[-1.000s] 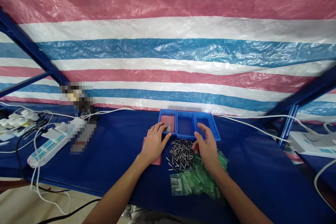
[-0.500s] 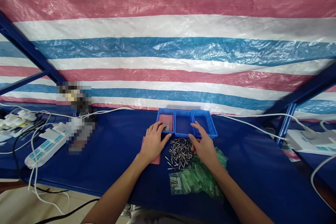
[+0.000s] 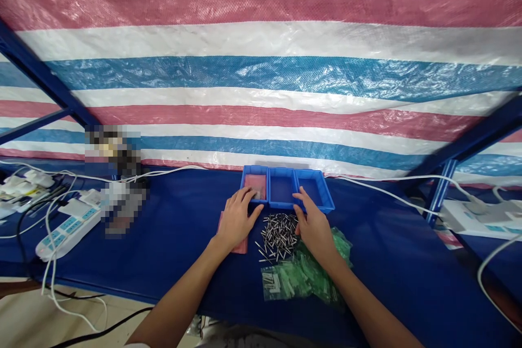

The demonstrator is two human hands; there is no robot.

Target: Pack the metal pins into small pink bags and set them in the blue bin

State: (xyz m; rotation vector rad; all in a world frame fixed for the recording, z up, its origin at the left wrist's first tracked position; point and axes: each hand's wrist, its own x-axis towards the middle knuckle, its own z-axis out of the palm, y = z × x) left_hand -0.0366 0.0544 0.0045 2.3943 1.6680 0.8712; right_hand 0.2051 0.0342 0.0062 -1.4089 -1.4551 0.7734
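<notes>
My left hand (image 3: 238, 218) is open, its fingertips at the front rim of the left blue bin (image 3: 243, 175), which holds pink plastic bags (image 3: 256, 182). Under that hand lies a stack of pink bags (image 3: 241, 247), partly covered. My right hand (image 3: 313, 227) is open too, thumb and forefinger apart, at the front of the middle blue bin (image 3: 282, 185) and the right blue bin (image 3: 314, 187). Between my hands is a pile of small dark-and-silver metal pins (image 3: 279, 236). Filled green plastic bags (image 3: 304, 274) lie beneath and beside my right wrist.
A white power strip (image 3: 67, 235) with plugs and cables sits on the blue table (image 3: 171, 239) at left. Another white power strip (image 3: 481, 217) is at right. Behind the bins hangs a striped tarp (image 3: 261, 76), with blue frame posts (image 3: 442, 190) at the sides.
The whole view has shifted slightly. Both hands stay at the bins' front with fingers apart, and nothing has visibly been picked up or let go.
</notes>
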